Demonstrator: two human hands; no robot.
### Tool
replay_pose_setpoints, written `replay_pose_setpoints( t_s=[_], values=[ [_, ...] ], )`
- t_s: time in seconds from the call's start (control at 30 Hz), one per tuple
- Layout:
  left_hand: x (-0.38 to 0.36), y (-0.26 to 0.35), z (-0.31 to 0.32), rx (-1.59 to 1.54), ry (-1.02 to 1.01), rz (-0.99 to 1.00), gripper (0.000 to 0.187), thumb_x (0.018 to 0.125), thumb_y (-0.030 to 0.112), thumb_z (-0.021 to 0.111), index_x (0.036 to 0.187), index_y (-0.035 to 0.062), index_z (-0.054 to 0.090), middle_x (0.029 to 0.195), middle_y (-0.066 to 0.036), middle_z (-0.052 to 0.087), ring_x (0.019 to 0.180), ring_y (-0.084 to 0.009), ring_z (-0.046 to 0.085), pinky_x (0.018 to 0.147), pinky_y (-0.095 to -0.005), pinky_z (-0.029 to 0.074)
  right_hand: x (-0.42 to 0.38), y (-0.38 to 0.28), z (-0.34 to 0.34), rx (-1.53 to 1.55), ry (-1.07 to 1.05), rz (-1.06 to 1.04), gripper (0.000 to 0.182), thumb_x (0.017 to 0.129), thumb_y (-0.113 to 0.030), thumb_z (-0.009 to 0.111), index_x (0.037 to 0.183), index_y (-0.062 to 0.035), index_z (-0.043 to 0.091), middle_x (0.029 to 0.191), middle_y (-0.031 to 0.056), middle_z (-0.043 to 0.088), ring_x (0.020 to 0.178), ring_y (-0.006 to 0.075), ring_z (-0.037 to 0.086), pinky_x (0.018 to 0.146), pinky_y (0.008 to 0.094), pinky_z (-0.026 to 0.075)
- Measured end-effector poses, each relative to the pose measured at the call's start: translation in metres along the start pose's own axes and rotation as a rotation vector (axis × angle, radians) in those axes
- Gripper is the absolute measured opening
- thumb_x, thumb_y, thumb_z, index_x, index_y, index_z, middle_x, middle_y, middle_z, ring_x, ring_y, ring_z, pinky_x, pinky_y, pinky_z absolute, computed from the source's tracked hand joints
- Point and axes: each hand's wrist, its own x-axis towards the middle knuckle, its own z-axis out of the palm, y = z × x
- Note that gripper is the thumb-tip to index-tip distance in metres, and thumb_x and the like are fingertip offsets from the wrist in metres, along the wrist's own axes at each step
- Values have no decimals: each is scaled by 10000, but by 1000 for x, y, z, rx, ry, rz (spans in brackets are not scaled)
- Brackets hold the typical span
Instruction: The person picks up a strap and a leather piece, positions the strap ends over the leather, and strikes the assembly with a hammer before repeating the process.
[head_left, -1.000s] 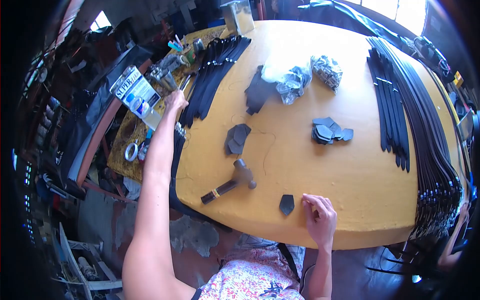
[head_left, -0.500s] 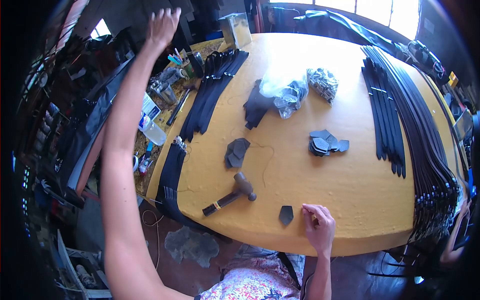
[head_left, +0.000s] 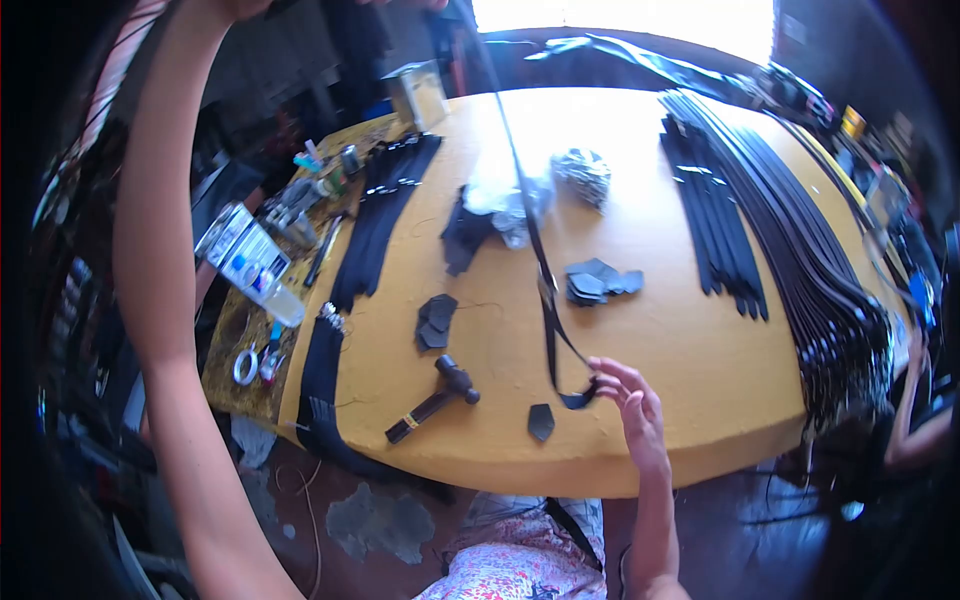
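Note:
A black belt (head_left: pixel 527 190) with a small metal fitting partway down stretches from the top edge of the view to a loop over the table. My left hand (head_left: pixel 408 3) is raised and mostly cut off by the top edge; the belt's upper end runs up to its fingertips. At the lower loop, the fingers of my right hand (head_left: pixel 637 405) pinch the belt. Just left of that loop lies a dark five-sided leather piece (head_left: pixel 541 422). A ball-peen hammer (head_left: pixel 445 393) rests farther left. Stacks of similar pieces lie behind, one left (head_left: pixel 436 322) and one right (head_left: pixel 597 283).
Bundles of black straps lie at the left (head_left: pixel 383 205) and right (head_left: pixel 790 220) of the yellow-topped table (head_left: pixel 660 370). Plastic bags (head_left: pixel 520 205) sit towards the back. A bottle (head_left: pixel 270 290) and tools crowd the left side. Another person's arm (head_left: pixel 915 425) shows at far right.
The belt now hangs between my hands; it was not visible there before. My left hand has moved up out of most of the view. My right hand has lifted off the table edge.

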Motion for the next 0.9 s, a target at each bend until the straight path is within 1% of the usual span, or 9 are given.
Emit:
replay_pose_setpoints(
  t_s=[0.13,0.23,0.3,0.4,0.47,0.57,0.63,0.77,0.9],
  values=[
    [24,4,43,-194,-68,496,213,802,111,855,978,29,769,984,-71,753,810,-131,673,678,-262,512,2,-46,-16,-46,-249,-58,564,1011,-355,645,1439,-3,541,1010,69,719,958,139,664,914,314,516],
    [33,21,70,-341,-126,536,191,820,87,834,987,34,758,994,-73,748,849,-152,691,716,-278,540,-16,-53,-40,-86,-449,118,675,1003,-520,607,1432,-2,559,985,61,713,928,139,658,924,342,509],
    [40,34,88,-212,-235,616,213,804,82,792,1002,65,715,975,-82,692,974,-234,667,916,-380,528,-27,-50,-49,138,-572,47,632,1002,-490,632,1406,-6,587,993,69,700,956,142,642,935,342,502],
    [55,64,155,-430,-315,755,209,744,15,834,926,34,733,947,-73,703,945,-205,671,883,-336,536,-29,-59,-31,118,-440,-128,722,1023,-538,559,1478,15,473,1231,160,667,1142,203,629,1009,375,478],
    [63,89,205,-540,-530,581,204,747,42,830,919,45,720,912,-46,700,942,-213,641,870,-367,511,-25,-77,-30,191,-370,-119,763,1038,-553,497,1536,7,354,1422,240,571,1263,269,602,1058,405,462],
    [87,111,270,-438,-570,586,186,743,71,789,916,65,722,918,-55,690,995,-249,615,899,-390,485,-22,-82,-41,383,-161,0,486,1086,-364,512,1406,1,478,1050,157,706,842,158,693,729,275,539],
    [115,100,303,-564,-315,875,227,774,102,809,992,78,750,1034,-51,708,1050,-232,620,964,-391,487,-26,-86,-50,274,141,83,354,1088,-202,525,1379,-1,519,697,25,574,549,69,492,490,212,370],
    [185,75,380,-678,-42,406,155,942,98,684,1083,62,737,1132,-103,705,1117,-252,632,989,-419,487,-74,-90,-80,290,367,8,394,1085,-231,536,1408,-10,498,663,39,551,494,92,478,459,227,364],
    [225,60,478,-49,-130,502,333,941,20,585,1211,183,690,1186,-48,661,1178,-270,610,978,-407,500,-106,-94,-92,114,383,-42,399,1076,-276,547,1376,-16,508,649,75,584,491,123,535,476,219,427]
  ],
)
